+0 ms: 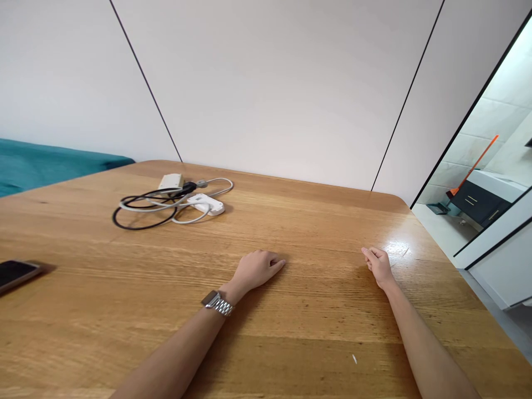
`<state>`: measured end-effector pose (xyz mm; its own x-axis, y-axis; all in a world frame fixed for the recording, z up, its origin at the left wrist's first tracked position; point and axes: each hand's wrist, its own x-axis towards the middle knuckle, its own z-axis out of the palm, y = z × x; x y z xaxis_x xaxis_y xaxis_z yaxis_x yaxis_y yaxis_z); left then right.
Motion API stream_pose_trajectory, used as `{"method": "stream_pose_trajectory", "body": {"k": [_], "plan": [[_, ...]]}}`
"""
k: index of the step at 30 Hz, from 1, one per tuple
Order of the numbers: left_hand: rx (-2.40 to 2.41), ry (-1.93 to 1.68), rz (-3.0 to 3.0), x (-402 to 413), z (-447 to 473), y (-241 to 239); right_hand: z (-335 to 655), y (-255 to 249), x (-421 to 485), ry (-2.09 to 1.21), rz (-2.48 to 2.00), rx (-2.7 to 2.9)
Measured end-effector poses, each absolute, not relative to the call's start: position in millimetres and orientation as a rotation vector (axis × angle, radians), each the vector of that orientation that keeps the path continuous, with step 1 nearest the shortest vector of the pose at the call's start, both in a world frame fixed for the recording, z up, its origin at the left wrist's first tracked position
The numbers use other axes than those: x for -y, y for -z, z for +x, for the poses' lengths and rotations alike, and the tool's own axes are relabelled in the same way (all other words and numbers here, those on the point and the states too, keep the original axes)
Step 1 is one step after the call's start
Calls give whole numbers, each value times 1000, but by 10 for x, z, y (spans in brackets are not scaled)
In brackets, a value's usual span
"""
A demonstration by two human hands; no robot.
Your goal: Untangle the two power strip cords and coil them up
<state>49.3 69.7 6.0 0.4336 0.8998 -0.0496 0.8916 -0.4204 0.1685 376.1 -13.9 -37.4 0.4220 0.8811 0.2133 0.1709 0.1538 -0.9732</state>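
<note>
The white power strip (208, 205) is a small, flat, rounded block with dark marks on its upper face, lying askew toward the far left of the wooden table (299, 216). A pale grey cable (231, 183) loops beside it, tangled with a black cable (141, 228) that sweeps in wide rings toward the table's left side. A cream-coloured box (171, 182) sits just behind, nearer the table's far edge, with a black plug (188, 189) beside it. The left hand (255, 269), a metal-banded watch (218, 303) on its wrist, is at the middle of the table, palm down, fingers folded under and thumb stretched out; the space beneath the fingers is hidden, so its grip I cannot tell. The right hand (379, 267) is toward the table's right side, loosely curled, thumb and forefinger close together; whether something is inside I cannot tell. The white power strip lies beyond the left hand and to its left, and well apart from the right hand. A phone (17, 273) lies at the table's left side
</note>
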Motion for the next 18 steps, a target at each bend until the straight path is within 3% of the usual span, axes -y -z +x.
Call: {"method": "stream_pose_trajectory", "body": {"k": [18], "plan": [[-1578,-55,2514,-695,505,-72,3764,390,123,-670,-1342,1050]]}}
